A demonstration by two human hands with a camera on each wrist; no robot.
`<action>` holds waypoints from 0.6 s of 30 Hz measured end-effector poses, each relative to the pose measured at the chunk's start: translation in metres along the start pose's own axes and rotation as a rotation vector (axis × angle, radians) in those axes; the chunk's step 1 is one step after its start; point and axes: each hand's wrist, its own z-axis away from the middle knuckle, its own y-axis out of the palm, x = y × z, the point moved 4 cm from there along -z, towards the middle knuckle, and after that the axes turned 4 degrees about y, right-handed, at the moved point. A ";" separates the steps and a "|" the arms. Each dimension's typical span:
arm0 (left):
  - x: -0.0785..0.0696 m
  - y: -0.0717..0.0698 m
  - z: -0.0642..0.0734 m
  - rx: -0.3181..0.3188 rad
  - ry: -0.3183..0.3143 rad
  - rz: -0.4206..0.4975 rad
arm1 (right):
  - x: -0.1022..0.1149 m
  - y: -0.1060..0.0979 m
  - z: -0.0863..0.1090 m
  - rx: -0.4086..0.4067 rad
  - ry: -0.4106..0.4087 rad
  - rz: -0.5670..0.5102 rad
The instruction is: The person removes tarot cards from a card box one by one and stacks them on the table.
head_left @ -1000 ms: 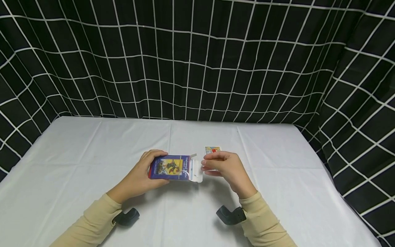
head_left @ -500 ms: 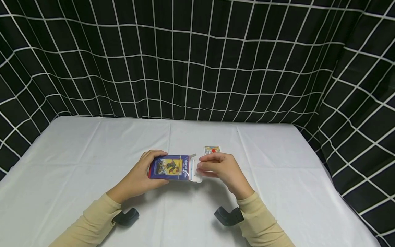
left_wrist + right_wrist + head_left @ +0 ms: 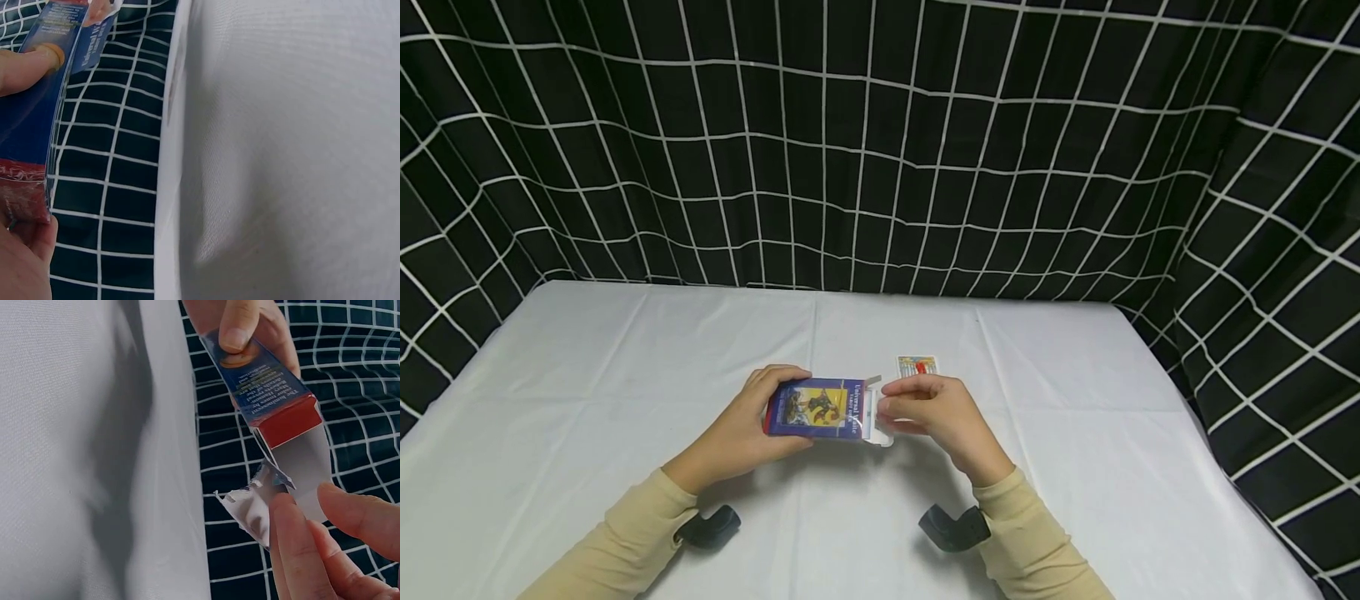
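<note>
My left hand (image 3: 748,433) grips a blue-and-red tarot deck box (image 3: 815,407) above the table, fingers over its far side and thumb along the near side. A yellow picture and white lettering show on its upper face. The box's right end is unfolded, with a white flap (image 3: 306,464) and a crumpled side flap (image 3: 247,512) sticking out. At that end my right hand (image 3: 943,421) pinches the white flap with thumb and fingertips. Behind the right hand a tarot card (image 3: 917,365) lies face up, partly covered by the fingers.
A white cloth (image 3: 647,358) covers the table. Black fabric with a white grid (image 3: 842,150) hangs behind and at both sides. Dark curved wrist mounts (image 3: 709,527) stick out from both sleeves, close to the tabletop.
My right hand has shifted slightly left onto the white flap and closed its fingertips there. The left hand and the box have stayed almost still.
</note>
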 end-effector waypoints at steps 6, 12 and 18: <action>0.000 0.001 0.000 0.000 0.006 -0.002 | -0.002 0.001 -0.002 0.013 0.005 -0.019; -0.001 0.002 0.000 0.001 0.011 0.000 | -0.004 0.001 -0.004 0.024 0.008 -0.033; -0.001 0.002 -0.001 0.006 0.015 0.000 | -0.007 0.003 -0.006 0.018 0.014 -0.051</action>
